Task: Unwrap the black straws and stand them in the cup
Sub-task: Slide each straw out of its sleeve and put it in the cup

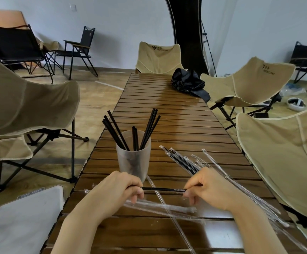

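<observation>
Straw (163,189), thin black plastic, pinched at both ends by left hand (117,189) and right hand (209,189), likely to slide clear film wrapper (86,191) off leftward.

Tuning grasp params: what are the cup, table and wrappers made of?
Cup: likely frosted plastic, translucent; straws show dimly through the wall.
Table: wood-look slats, glossy; grain and glare, could be laminate.
Wrappers: thin clear plastic film, crinkled, shiny.

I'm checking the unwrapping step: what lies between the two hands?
In the head view, a black straw spans from the left hand to the right hand, each gripping one end, above clear wrappers on the table.
</observation>
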Demonstrator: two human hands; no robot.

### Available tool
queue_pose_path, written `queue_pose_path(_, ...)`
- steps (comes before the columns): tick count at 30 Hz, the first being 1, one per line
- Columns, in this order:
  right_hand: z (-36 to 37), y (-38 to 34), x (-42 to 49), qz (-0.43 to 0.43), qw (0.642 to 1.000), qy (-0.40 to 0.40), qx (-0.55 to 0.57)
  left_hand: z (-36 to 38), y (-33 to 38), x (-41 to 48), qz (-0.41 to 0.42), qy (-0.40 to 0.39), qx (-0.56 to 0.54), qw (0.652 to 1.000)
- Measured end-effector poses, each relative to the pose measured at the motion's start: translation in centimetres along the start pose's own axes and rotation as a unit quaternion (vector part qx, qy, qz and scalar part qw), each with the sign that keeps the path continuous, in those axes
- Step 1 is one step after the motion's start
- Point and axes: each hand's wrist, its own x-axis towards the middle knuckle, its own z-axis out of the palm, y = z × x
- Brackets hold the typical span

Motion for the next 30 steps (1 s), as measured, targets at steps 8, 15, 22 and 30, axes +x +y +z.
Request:
queue_pose_path(8,0.9,-0.6,0.6,-0.011,1.0,0.007,-0.016,0.6,0.2,0.4,0.002,-0.014,0.031,0.999)
queue_pose_path(15,-0.8,0.0,-0.1,-0.005,0.999,0.03,0.03,-0.3,-0.4,0.1,-0.013,0.061,0.019,0.998)
queue_pose_path(22,-1.1,0.6,-0.2,-0.009,0.999,0.034,0.019,-0.1,-0.6,0.4,-0.003,0.046,0.002,0.999)
queue_pose_path(30,-0.4,0.3,-0.1,0.004,0.999,0.047,-0.005,-0.3,0.6,1.1,0.013,0.009,0.024,1.0)
